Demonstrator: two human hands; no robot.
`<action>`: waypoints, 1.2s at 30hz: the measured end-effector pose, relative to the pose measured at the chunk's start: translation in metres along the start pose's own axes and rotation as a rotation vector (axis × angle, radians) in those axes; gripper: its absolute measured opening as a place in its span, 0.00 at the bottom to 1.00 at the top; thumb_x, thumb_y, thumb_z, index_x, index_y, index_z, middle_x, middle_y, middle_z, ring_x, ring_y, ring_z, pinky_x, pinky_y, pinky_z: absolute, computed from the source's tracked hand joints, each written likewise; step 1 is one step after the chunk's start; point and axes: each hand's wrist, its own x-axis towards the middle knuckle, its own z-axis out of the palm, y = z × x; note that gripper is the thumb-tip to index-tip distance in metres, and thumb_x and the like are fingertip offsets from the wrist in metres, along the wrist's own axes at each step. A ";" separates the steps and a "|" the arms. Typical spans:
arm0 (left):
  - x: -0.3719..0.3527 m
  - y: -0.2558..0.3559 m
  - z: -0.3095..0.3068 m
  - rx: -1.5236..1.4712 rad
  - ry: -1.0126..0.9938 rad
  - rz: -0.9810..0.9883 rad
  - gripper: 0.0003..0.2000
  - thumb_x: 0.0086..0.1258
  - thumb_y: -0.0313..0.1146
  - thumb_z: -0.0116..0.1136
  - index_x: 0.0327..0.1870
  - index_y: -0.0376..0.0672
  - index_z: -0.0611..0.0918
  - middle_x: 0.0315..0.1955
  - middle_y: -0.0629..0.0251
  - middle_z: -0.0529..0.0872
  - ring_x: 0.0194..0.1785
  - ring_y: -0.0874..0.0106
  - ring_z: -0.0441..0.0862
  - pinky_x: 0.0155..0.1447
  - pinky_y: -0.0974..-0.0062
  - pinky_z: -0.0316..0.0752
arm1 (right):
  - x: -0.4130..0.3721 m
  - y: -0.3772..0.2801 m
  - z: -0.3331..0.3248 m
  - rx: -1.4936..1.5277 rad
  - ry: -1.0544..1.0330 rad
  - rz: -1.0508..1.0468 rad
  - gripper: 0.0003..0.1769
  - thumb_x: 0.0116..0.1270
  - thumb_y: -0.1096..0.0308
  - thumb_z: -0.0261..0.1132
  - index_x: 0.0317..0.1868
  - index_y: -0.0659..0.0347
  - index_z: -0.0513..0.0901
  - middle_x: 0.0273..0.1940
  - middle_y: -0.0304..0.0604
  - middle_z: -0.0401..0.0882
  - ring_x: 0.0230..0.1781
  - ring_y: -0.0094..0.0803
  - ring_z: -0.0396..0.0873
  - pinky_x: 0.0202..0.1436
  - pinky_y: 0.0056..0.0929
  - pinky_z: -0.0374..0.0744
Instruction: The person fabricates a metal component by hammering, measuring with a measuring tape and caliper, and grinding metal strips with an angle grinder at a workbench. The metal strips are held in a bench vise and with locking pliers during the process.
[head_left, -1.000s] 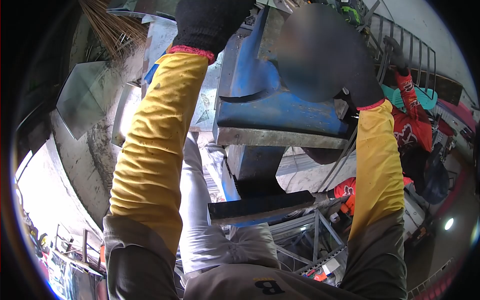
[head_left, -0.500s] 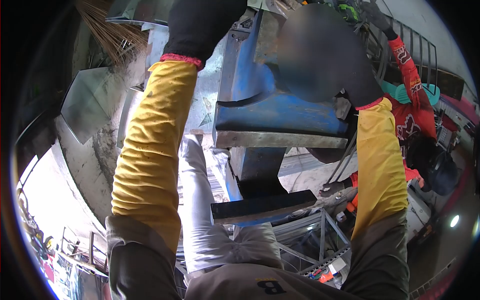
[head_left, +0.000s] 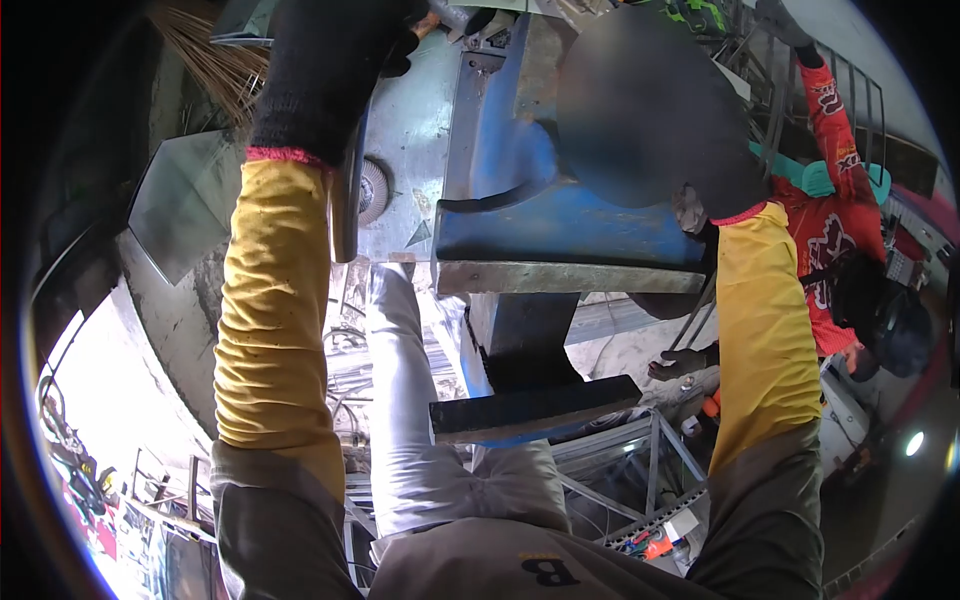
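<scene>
Curling inside a black glove, the fingers [head_left: 395, 45] of the left hand [head_left: 325, 75] are closed round a dark tool [head_left: 346, 205], whose round disc [head_left: 376, 190] is seen just beside the yellow sleeve [head_left: 270, 320]. The tool is held against a grey metal sheet [head_left: 412, 130], next to a blue machine [head_left: 545, 215]. The right hand [head_left: 722, 185] is raised at the machine's far side; whether its fingers are wide or closed cannot be told, as they are blurred. A co-worker's red sleeve [head_left: 835, 120] is seen beyond.
</scene>
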 end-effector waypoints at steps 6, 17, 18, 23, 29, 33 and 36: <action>0.004 0.000 0.014 0.075 0.023 -0.032 0.12 0.66 0.38 0.67 0.35 0.36 0.82 0.22 0.65 0.81 0.21 0.75 0.77 0.25 0.76 0.73 | 0.001 0.024 0.007 -0.164 0.092 -0.162 0.29 0.69 0.66 0.70 0.67 0.68 0.76 0.58 0.61 0.82 0.57 0.48 0.84 0.61 0.37 0.80; 0.021 -0.029 0.011 0.396 0.137 0.273 0.17 0.61 0.39 0.66 0.34 0.28 0.83 0.28 0.41 0.86 0.36 0.50 0.86 0.44 0.57 0.79 | 0.006 0.022 0.010 -0.093 0.029 -0.074 0.28 0.71 0.67 0.67 0.68 0.69 0.74 0.56 0.58 0.81 0.55 0.42 0.82 0.60 0.37 0.78; 0.021 -0.029 0.011 0.413 0.142 0.266 0.17 0.61 0.39 0.67 0.34 0.28 0.83 0.28 0.41 0.86 0.36 0.50 0.86 0.44 0.58 0.79 | 0.006 0.022 0.010 -0.088 0.031 -0.087 0.28 0.71 0.67 0.67 0.67 0.69 0.74 0.56 0.58 0.81 0.55 0.42 0.82 0.59 0.37 0.78; 0.023 -0.033 0.012 0.456 0.143 0.297 0.17 0.62 0.39 0.66 0.34 0.28 0.83 0.28 0.40 0.86 0.36 0.50 0.86 0.43 0.58 0.79 | 0.010 0.004 0.007 -0.039 -0.051 0.078 0.26 0.70 0.68 0.66 0.66 0.70 0.75 0.54 0.57 0.81 0.54 0.42 0.82 0.58 0.37 0.78; 0.025 -0.033 0.012 0.490 0.149 0.364 0.16 0.64 0.39 0.65 0.34 0.29 0.82 0.28 0.41 0.85 0.34 0.51 0.85 0.41 0.58 0.78 | 0.009 0.026 0.010 -0.100 0.057 -0.157 0.26 0.70 0.67 0.67 0.64 0.70 0.76 0.51 0.56 0.81 0.50 0.41 0.82 0.56 0.36 0.79; 0.026 -0.033 0.012 0.455 0.147 0.341 0.16 0.65 0.38 0.66 0.35 0.29 0.83 0.29 0.41 0.86 0.35 0.51 0.86 0.42 0.58 0.79 | 0.011 0.018 0.008 -0.048 0.004 -0.068 0.26 0.70 0.67 0.68 0.64 0.71 0.76 0.51 0.57 0.81 0.49 0.41 0.82 0.55 0.36 0.79; 0.025 -0.032 0.013 0.460 0.151 0.346 0.16 0.65 0.38 0.66 0.35 0.29 0.83 0.30 0.41 0.86 0.36 0.51 0.86 0.42 0.58 0.79 | 0.011 0.023 0.010 -0.042 0.002 -0.048 0.26 0.69 0.68 0.68 0.64 0.71 0.76 0.52 0.57 0.81 0.49 0.41 0.83 0.55 0.35 0.80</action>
